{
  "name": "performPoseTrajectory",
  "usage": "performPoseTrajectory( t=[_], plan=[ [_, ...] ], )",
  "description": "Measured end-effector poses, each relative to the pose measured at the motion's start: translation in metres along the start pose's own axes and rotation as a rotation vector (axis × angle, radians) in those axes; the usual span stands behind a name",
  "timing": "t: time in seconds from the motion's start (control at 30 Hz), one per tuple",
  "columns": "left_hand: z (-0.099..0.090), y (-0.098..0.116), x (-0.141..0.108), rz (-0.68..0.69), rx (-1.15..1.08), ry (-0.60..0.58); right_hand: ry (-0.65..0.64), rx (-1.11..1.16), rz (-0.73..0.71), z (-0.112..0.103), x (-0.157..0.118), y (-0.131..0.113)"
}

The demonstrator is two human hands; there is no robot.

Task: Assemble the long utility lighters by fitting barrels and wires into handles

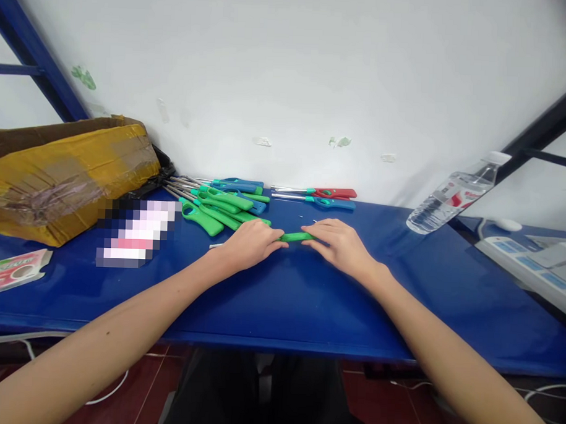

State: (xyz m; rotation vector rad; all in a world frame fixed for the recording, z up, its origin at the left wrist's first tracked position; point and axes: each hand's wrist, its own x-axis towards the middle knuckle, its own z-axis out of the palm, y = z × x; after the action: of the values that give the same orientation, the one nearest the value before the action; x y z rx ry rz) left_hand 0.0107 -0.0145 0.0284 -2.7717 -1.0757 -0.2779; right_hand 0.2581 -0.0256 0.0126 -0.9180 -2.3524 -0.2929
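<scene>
Both of my hands hold one green lighter (297, 236) level above the blue table. My left hand (254, 242) grips its left end, where a metal tip shows beyond my palm at the left. My right hand (337, 243) pinches the right end between thumb and fingers. Behind my left hand lies a pile of green and blue long-necked lighters (225, 201), with their metal necks pointing left. To the right of the pile, near the wall, are a red lighter (342, 193) and a blue lighter (334, 203).
A taped cardboard box (80, 174) stands at the left, with a torn card piece (16, 271) in front of it. A clear water bottle (453, 196) is at the right, before a white device (536, 264). The blue table (279, 311) meets a white wall.
</scene>
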Motion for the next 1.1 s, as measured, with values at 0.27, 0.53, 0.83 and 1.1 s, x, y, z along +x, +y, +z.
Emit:
performPoseTrajectory(
  t=[0.27,0.53,0.83,1.1],
  plan=[
    [0.008,-0.006,0.001,0.038,-0.007,0.04,-0.045,0.007,0.03,-0.005,0.001,-0.004],
    [0.01,-0.009,0.001,0.065,0.033,0.119,0.005,0.061,0.023,-0.006,0.012,-0.017],
    [0.009,-0.003,-0.002,0.105,0.034,0.179,0.095,0.047,0.027,0.0,0.009,-0.022],
    [0.003,-0.008,0.0,0.057,-0.054,0.203,0.1,0.025,0.099,-0.018,0.008,0.004]
  ],
)
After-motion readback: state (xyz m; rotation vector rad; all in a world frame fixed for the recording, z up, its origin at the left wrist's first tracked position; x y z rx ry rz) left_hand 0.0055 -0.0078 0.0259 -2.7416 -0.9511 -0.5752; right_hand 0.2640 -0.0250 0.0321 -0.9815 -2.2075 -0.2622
